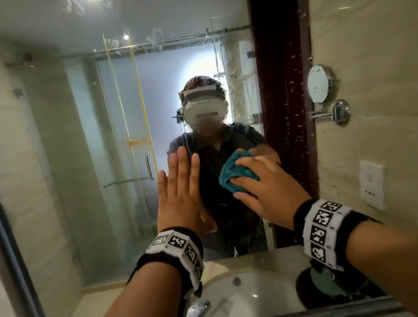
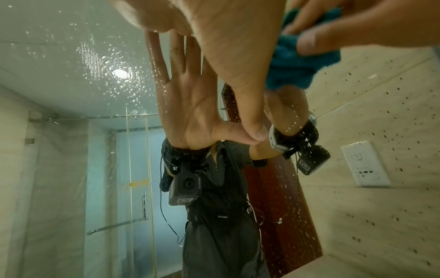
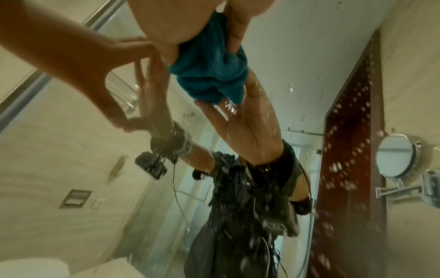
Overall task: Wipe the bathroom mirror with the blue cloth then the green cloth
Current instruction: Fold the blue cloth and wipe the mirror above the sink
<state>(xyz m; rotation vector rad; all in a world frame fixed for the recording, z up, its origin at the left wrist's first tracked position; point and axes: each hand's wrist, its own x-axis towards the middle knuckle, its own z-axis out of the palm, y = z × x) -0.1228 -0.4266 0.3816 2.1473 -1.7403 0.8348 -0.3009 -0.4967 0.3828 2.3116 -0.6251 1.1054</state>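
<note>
right hand (image 1: 264, 187), fingers curled over the bunched blue cloth (image 1: 235, 171), pressing it against the bathroom mirror (image 1: 57, 129); the wad sits under the fingers, probably so that pressure spreads across the glass during the wipe. the right wrist view shows the cloth squeezed between fingers and glass, with water droplets scattered on the surface around it. left hand (image 1: 180, 191) just beside it, flat and spread with fingers straight, holding nothing; palm set against the glass, thumb tip meeting its own reflection in the left wrist view, likely as a brace while the other arm works. both forearms reach forward and up over the sink (image 1: 244, 300). droplets remain on the right part of the mirror, near the reflected round wall mirror (image 1: 321, 84). the green cloth cannot be identified with certainty; the first wiping stage appears to be in hand.
</note>
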